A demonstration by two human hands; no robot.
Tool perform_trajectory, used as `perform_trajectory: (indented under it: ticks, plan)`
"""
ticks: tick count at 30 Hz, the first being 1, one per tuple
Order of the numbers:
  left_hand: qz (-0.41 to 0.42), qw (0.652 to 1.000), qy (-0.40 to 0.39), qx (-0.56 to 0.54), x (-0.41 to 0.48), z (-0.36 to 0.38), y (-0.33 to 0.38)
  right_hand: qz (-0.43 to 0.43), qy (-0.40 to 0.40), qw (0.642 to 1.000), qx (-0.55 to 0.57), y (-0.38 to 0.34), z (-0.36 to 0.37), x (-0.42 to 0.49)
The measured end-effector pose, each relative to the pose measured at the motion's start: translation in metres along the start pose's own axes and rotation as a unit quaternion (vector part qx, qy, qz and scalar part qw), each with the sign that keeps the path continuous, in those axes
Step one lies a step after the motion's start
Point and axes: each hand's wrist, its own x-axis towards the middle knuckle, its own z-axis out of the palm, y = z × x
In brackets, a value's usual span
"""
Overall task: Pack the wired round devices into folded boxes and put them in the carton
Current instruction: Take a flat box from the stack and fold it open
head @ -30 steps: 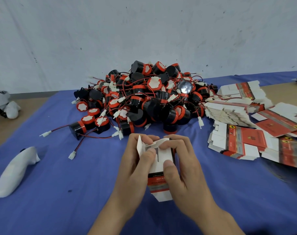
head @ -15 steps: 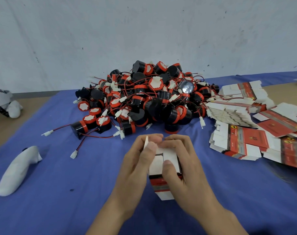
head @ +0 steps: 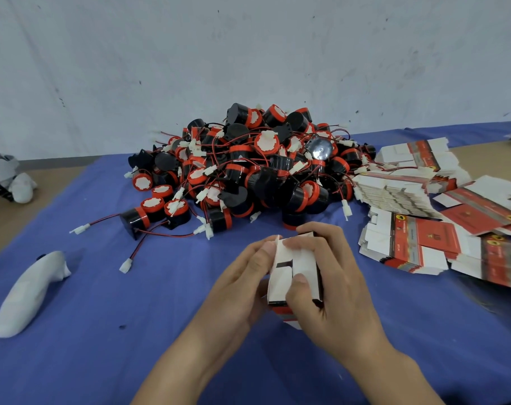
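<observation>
A small white and red folded box (head: 299, 263) is held upright between both hands just above the blue cloth. My left hand (head: 239, 285) grips its left side, with fingertips on the top flap. My right hand (head: 333, 285) wraps its right side, the thumb pressing on the white end flaps, which lie nearly closed. Behind the hands rises a big pile of black and red round devices (head: 248, 171) with red wires and white plugs. No carton is in view.
Stacks of flat unfolded boxes (head: 418, 241) lie at the right on the blue cloth (head: 102, 317). A white handheld controller (head: 29, 290) lies at the left. A grey and white object (head: 9, 179) sits at the far left edge. A wall stands behind.
The box's end flaps have been folded down from sticking up to nearly flat. Both hands stayed on the box and shifted slightly right.
</observation>
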Motion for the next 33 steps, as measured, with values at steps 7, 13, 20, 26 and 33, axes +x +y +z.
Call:
perform_trajectory:
  ticks: [7,13,20,26,33]
  plan:
    - [0.025,0.997,0.034,0.064,-0.003,0.001,0.004,-0.012,-0.029,1.000,-0.002,-0.001,0.003,-0.004]
    - [0.014,0.997,0.036,0.072,-0.002,0.001,0.006,-0.045,-0.027,0.998,-0.019,-0.001,0.003,-0.004]
    - [0.010,0.997,0.028,0.073,-0.001,0.000,0.005,-0.082,-0.022,0.995,-0.043,-0.002,0.008,-0.007]
    - [-0.014,0.997,0.012,0.069,0.001,-0.005,0.002,-0.077,-0.020,0.996,-0.037,-0.001,0.007,-0.006]
    - [-0.059,0.998,0.020,-0.004,0.004,-0.012,-0.004,-0.056,-0.026,0.998,-0.005,0.000,0.002,-0.003]
